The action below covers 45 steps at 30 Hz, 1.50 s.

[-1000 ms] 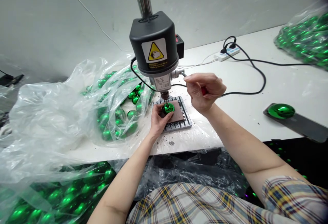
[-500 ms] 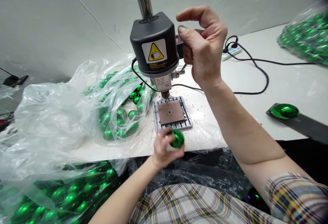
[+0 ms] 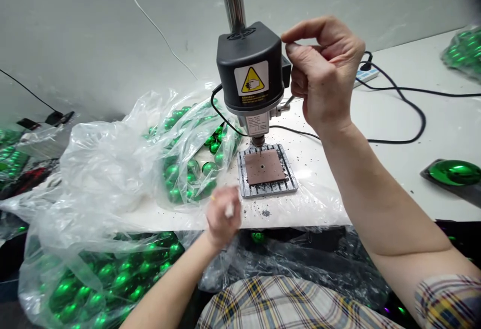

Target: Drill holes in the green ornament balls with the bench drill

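My left hand [image 3: 224,214], blurred, is at the table's front edge, left of the drill base; its fingers are curled and something small and whitish shows at them. My right hand [image 3: 326,68] is raised beside the black drill head [image 3: 250,63], thumb and index finger close together near its right side; whether they hold anything is hidden. Under the chuck, a brown board [image 3: 265,173] with a small hole lies on the slotted metal base [image 3: 289,185], dark shavings around it. A green ball [image 3: 257,237] is below the table edge, in front of the base.
An open plastic bag [image 3: 188,168] with green balls lies left of the drill. A larger bag of green balls [image 3: 112,274] is at the lower left. A green shiny object [image 3: 454,172] sits on a dark strip at right. Black cables [image 3: 421,118] run behind my right arm.
The green ball has left my left hand, which has moved left and closed up. One ball now shows below the table edge. The view has shifted; my right hand stays raised by the drill.
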{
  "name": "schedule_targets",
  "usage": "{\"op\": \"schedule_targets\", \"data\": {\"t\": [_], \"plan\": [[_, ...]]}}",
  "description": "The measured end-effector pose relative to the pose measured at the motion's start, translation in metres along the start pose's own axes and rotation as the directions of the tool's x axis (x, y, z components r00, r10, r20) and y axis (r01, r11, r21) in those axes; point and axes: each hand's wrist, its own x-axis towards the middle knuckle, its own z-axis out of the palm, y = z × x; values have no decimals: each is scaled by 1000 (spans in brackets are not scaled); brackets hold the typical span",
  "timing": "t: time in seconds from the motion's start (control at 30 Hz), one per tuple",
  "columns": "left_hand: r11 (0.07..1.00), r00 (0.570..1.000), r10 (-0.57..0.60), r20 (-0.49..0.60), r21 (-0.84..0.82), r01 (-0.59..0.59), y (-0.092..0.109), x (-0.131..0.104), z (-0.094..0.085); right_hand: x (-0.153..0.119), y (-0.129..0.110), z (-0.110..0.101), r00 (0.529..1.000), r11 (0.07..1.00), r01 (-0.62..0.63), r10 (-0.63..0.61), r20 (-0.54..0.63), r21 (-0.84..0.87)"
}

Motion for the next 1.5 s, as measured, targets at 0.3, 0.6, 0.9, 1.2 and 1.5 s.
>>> {"op": "schedule_targets", "data": {"t": [0.3,0.6,0.9,1.2,1.5], "plan": [[779,913,-404,62,546,308,-34,170,-37,1,2,-1,1000,998,-18,18,8,-55],[834,982,-176,-71,520,187,-22,144,-47,-3,-9,2,996,995,-85,86,7,-50],[582,947,-299,115,809,85,-38,146,-33,-1,2,0,1000,998,-26,27,10,-60],[954,950,-264,-166,99,282,9,142,-44,-1,6,-2,998,997,-49,51,29,-57],[200,750,-441,493,-761,618,59,97,-7,-4,-1,-3,998,999,-54,54,25,5]]}}
